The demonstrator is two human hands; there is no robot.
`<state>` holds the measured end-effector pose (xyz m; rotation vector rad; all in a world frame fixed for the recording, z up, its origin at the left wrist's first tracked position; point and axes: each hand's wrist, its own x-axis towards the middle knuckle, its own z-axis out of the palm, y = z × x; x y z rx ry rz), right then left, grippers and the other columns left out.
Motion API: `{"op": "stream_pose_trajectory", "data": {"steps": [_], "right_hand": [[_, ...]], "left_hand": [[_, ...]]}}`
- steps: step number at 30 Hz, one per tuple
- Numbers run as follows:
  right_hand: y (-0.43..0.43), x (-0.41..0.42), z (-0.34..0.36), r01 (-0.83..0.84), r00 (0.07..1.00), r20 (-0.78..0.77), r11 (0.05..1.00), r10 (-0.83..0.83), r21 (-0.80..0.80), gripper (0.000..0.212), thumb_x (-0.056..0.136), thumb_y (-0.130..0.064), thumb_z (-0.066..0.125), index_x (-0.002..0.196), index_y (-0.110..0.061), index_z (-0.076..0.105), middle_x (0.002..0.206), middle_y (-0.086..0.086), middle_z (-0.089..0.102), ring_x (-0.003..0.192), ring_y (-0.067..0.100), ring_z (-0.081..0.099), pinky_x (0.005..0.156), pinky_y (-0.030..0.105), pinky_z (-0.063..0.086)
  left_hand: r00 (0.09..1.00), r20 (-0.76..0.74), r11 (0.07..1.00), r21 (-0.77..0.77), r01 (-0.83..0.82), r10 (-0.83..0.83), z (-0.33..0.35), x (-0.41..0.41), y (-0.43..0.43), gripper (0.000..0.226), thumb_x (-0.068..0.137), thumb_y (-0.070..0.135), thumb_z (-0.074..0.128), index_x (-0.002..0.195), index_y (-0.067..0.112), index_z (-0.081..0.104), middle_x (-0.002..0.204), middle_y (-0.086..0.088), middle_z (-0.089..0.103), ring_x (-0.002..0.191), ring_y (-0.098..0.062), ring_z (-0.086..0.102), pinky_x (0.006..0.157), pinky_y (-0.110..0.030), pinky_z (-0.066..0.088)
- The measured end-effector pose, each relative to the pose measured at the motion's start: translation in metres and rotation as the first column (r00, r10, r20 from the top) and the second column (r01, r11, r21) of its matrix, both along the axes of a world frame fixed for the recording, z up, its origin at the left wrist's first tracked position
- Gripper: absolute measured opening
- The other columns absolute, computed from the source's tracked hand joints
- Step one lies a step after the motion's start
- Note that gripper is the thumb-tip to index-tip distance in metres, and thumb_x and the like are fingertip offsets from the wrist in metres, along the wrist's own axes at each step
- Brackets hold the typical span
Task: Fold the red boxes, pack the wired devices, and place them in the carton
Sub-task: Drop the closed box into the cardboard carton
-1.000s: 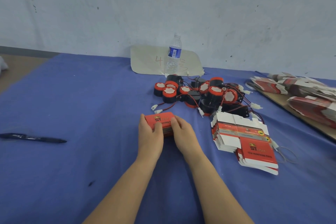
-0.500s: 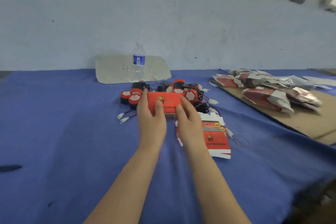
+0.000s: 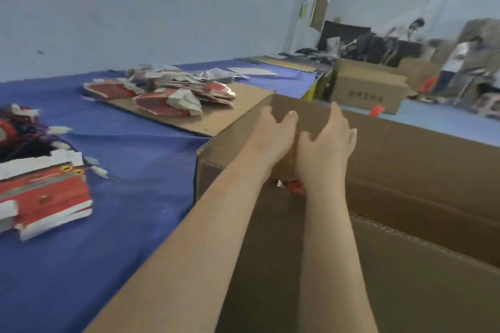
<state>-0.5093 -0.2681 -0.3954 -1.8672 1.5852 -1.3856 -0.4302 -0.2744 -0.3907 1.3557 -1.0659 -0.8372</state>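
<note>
Both my hands reach over the open brown carton (image 3: 411,159) standing right of the blue table. My left hand (image 3: 272,138) and my right hand (image 3: 324,149) are side by side with fingers spread and raised. Just under their heels shows a sliver of the folded red box (image 3: 296,187), inside the carton's mouth; whether the palms still touch it cannot be told. A stack of flat red-and-white boxes (image 3: 46,197) lies at the left edge of view. Behind it sits the tangle of red and black wired devices (image 3: 16,140).
A cardboard sheet (image 3: 216,119) on the blue table (image 3: 135,159) bears a pile of flattened red boxes (image 3: 162,94). A second closed carton (image 3: 365,89) stands farther back on the floor, with dark cluttered equipment behind it. The wall runs along the table's far side.
I have turned right, away from the table's middle. Both hands carried the folded red box from above the devices over to the carton, and their fingers have spread off it.
</note>
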Motion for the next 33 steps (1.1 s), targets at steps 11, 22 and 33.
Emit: {"op": "stream_pose_trajectory", "data": {"steps": [11,22,33], "right_hand": [[0.057,0.171,-0.063,-0.688,0.681,0.354,0.726,0.641,0.007,0.027,0.096,-0.008,0.044,0.115,-0.016,0.062,0.107,-0.001,0.069,0.098,0.008,0.064,0.081,0.019,0.045],[0.088,0.278,-0.131,-0.614,0.690,-0.149,0.682,0.708,0.397,0.027,0.092,-0.010,0.042,0.116,-0.006,0.054,0.120,0.012,0.056,0.106,0.029,0.054,0.078,0.032,0.044],[0.108,0.285,-0.111,-0.604,0.759,-0.218,0.789,0.613,0.117,0.084,0.087,-0.011,0.053,0.152,-0.016,0.001,0.134,0.012,0.036,0.124,0.030,0.034,0.105,0.037,0.027]], "left_hand": [[0.679,0.004,0.660,-0.235,-0.713,0.735,-0.050,0.168,0.104,0.027,0.095,0.016,0.049,0.122,0.021,0.053,0.124,0.006,0.049,0.110,-0.006,0.047,0.096,-0.022,0.037],[0.632,0.116,0.616,0.151,-0.773,0.766,-0.127,0.262,0.182,0.033,0.089,0.005,0.041,0.118,0.015,0.056,0.113,-0.005,0.064,0.101,-0.023,0.060,0.077,-0.026,0.049],[0.505,-0.066,0.505,-0.008,-0.863,0.861,-0.107,0.267,0.194,0.057,0.091,0.022,0.056,0.143,0.017,0.032,0.132,-0.005,0.047,0.121,-0.023,0.051,0.101,-0.040,0.043]]}}
